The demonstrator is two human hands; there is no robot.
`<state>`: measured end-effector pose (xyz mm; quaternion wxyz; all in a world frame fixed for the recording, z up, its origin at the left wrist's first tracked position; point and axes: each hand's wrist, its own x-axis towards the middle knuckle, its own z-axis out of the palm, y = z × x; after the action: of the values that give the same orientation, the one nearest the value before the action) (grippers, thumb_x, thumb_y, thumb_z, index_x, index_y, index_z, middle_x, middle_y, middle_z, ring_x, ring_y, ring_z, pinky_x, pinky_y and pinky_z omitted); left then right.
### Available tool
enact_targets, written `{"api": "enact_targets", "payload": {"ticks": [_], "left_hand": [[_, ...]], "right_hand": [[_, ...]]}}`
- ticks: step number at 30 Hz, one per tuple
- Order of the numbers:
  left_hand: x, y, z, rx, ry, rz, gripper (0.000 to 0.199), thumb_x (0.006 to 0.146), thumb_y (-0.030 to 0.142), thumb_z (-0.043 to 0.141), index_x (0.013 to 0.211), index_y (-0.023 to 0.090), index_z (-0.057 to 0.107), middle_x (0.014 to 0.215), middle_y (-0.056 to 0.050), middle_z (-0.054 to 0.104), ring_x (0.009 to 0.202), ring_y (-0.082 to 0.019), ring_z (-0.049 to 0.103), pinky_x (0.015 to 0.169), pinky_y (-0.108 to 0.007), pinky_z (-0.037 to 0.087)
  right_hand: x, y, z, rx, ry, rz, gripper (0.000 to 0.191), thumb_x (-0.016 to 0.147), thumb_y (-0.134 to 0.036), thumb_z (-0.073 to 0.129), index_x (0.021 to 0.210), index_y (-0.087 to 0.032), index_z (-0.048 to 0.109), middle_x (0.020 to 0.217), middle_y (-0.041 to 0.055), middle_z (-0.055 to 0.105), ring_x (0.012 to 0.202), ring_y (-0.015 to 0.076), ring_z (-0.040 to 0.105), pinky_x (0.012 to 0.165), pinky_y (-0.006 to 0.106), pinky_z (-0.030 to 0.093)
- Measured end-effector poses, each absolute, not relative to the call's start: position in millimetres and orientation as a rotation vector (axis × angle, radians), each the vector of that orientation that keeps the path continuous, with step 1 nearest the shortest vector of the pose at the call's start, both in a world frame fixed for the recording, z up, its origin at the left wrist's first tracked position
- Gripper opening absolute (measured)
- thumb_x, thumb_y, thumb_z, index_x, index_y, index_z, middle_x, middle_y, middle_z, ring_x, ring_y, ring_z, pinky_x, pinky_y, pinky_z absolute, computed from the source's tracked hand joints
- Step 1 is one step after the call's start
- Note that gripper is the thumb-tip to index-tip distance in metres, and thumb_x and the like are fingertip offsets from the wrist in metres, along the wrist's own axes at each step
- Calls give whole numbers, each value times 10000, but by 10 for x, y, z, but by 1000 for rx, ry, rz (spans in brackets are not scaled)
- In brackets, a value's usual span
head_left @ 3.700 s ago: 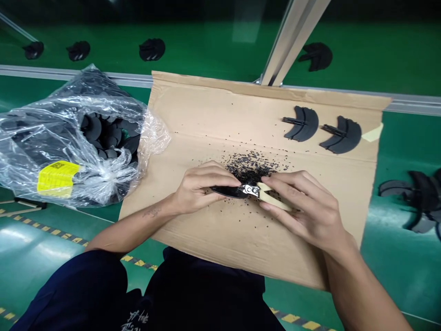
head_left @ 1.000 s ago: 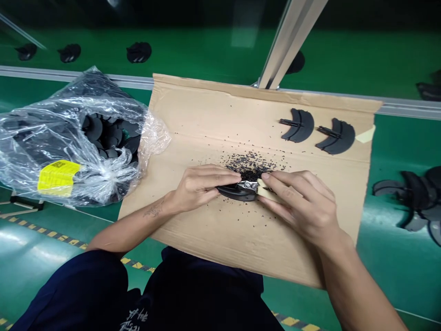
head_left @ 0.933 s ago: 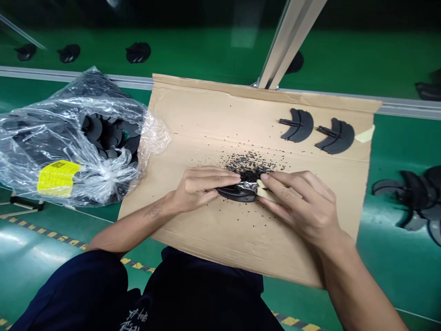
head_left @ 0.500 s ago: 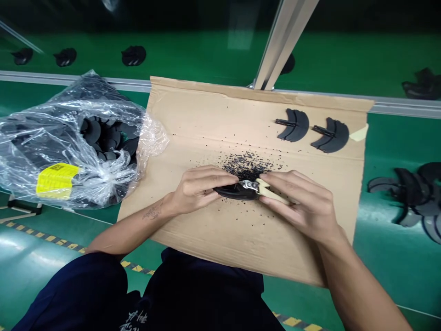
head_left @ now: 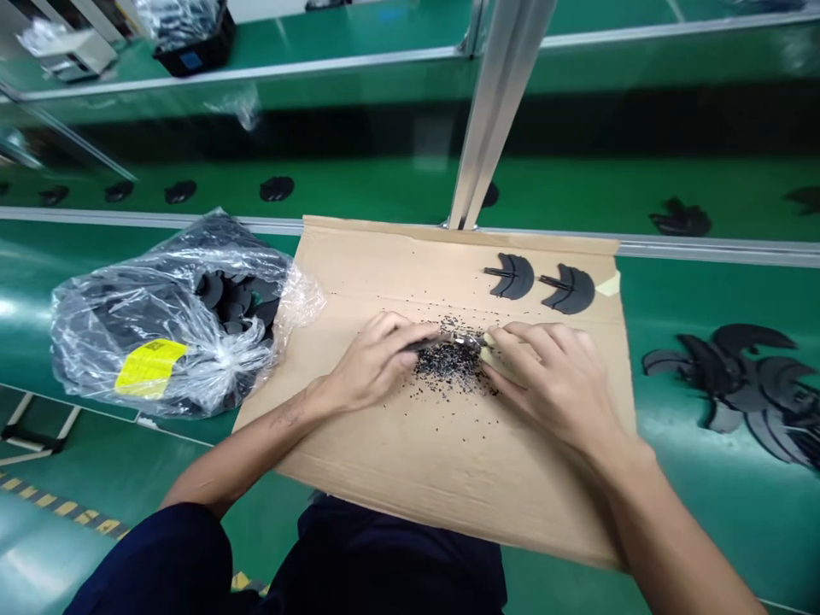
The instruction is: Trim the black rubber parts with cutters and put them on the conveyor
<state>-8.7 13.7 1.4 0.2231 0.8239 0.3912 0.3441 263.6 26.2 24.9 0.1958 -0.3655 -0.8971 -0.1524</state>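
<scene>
My left hand (head_left: 375, 359) is closed on a black plastic part, which appears nearly edge-on as a thin dark strip (head_left: 423, 344) past the fingertips. In my right hand (head_left: 557, 367) are small nippers (head_left: 469, 340) with metal jaws and cream handles. The jaws point left and meet or nearly meet the part's right end; whether they bite into it I cannot tell. Just below the hands, a heap of tiny black scraps (head_left: 448, 367) is scattered over the cardboard sheet (head_left: 410, 461).
Two curved black parts (head_left: 511, 276) lie at the cardboard's back right. A pile of similar parts (head_left: 743, 376) sits on the green table to the right. On the left is a clear plastic bag (head_left: 128, 299) of black pieces. A metal post (head_left: 490, 120) rises behind.
My view has tilted up, showing more of the background. The black part has turned from showing its dark face to nearly edge-on, uncovering the scraps below. Both hands still grip their items.
</scene>
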Motion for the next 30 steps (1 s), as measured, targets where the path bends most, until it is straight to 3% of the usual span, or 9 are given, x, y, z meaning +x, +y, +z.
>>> {"api": "enact_targets", "payload": {"ticks": [5,10,13,18,22,25,30], "left_hand": [[44,191,80,2822,1150,679,405,1040,484,445,1328,254,614,1048,-84,620,923,-213,526,820,-337,413],[-266,777,215,2844,1415,523,402,1016,488,499,1299,240,640,1076,-105,618,931,-232,530,821,-353,417],[-521,1340,344,2618,1818,366,391,1008,414,523,1347,244,616,1186,-127,609,1068,-276,531,934,-397,416],[-688,2046,423,2454,1999,330,377,1011,270,469,1326,116,608,1280,-206,591,1213,-339,519,1088,-510,367],[-592,2390,369,2308,2032,274,309,962,317,636,1205,128,651,1264,-153,632,1216,-310,583,1073,-550,458],[-291,2655,282,2265,1927,328,347,982,375,629,1254,160,621,1318,-104,621,1189,-244,624,1027,-482,544],[484,3027,16,2173,1584,489,367,983,374,630,1272,150,610,1285,-103,636,1131,-236,654,963,-448,585]], "right_hand": [[2739,209,316,-1004,-2449,-394,203,981,-306,594,1143,-185,618,1030,91,737,867,233,616,679,358,436],[3148,252,204,-1016,-2352,-278,267,940,-380,626,1156,-224,645,988,101,744,859,279,674,678,406,498],[3343,291,55,-1064,-2308,-214,275,929,-422,615,1109,-222,673,993,112,754,872,299,692,697,430,525],[3451,207,-58,-1222,-2349,-92,312,914,-436,599,1072,-184,694,1070,132,729,1064,317,654,894,488,531],[3429,106,-29,-1309,-2348,-11,369,874,-480,686,1077,-172,699,1110,148,700,1107,324,623,923,488,529],[3399,84,-24,-1357,-2314,29,386,895,-519,674,1095,-189,693,1087,133,701,1047,305,639,892,476,542],[3376,98,-52,-1383,-2266,61,272,957,-447,620,1060,-206,691,1072,112,707,1025,275,669,849,427,556]]}}
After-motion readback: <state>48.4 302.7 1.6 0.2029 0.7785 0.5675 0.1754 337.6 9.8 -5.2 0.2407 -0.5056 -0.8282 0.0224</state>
